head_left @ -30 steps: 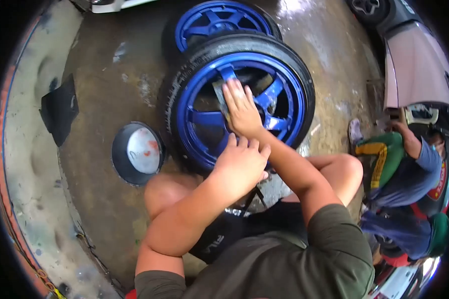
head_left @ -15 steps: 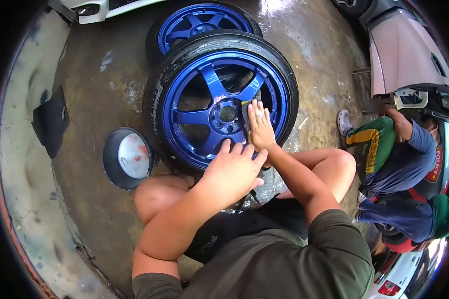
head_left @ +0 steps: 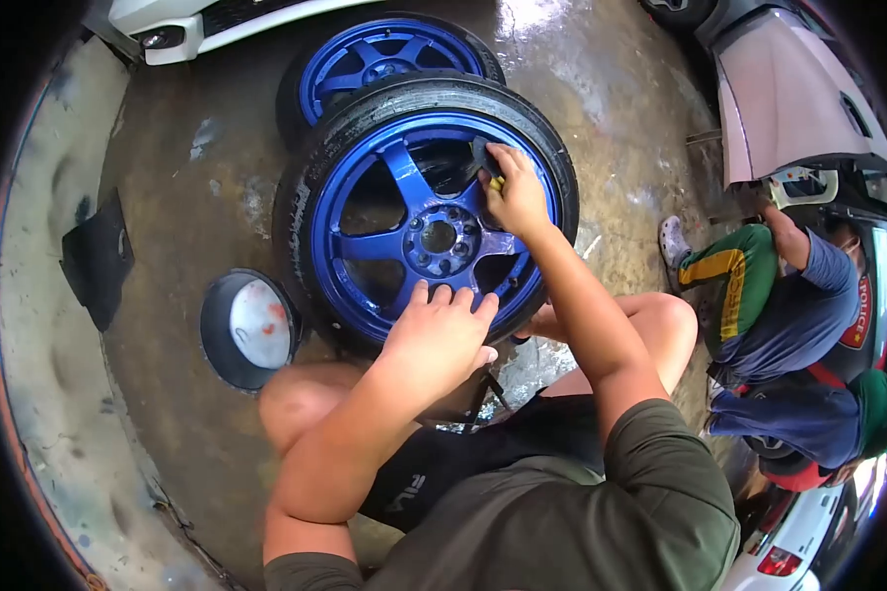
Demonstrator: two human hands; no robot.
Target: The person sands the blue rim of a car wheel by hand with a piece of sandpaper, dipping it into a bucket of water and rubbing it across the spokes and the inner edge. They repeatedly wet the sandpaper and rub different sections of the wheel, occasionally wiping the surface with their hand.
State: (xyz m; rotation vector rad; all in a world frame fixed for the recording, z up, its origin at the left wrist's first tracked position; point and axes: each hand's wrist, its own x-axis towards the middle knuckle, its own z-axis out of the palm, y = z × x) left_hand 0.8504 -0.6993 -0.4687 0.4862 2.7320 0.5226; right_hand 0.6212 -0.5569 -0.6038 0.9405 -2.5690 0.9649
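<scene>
In front of me a blue six-spoke wheel rim (head_left: 373, 245) sits inside a black tyre (head_left: 301, 202), leaning up toward me. My right hand (head_left: 518, 200) is curled around a dark piece of sandpaper (head_left: 482, 155) with a bit of yellow showing between the fingers. It is at the upper right spoke, near the rim's outer edge. My left hand (head_left: 434, 333) rests on the lower edge of the wheel, its fingers spread and holding nothing. Whitish wet film lies on the right-hand spoke (head_left: 499, 243).
A black bucket (head_left: 213, 345) with whitish liquid and red patches stands at left. Another blue wheel (head_left: 315, 74) lies behind mine. A black mat (head_left: 99, 261) is near the wall. At right, two people (head_left: 798, 305) crouch beside a pale car panel (head_left: 788, 94). The floor is wet.
My right hand has moved up from beside the hub to the upper right spoke, its flat fingers now curled around the sandpaper. My left hand stays on the wheel's lower edge.
</scene>
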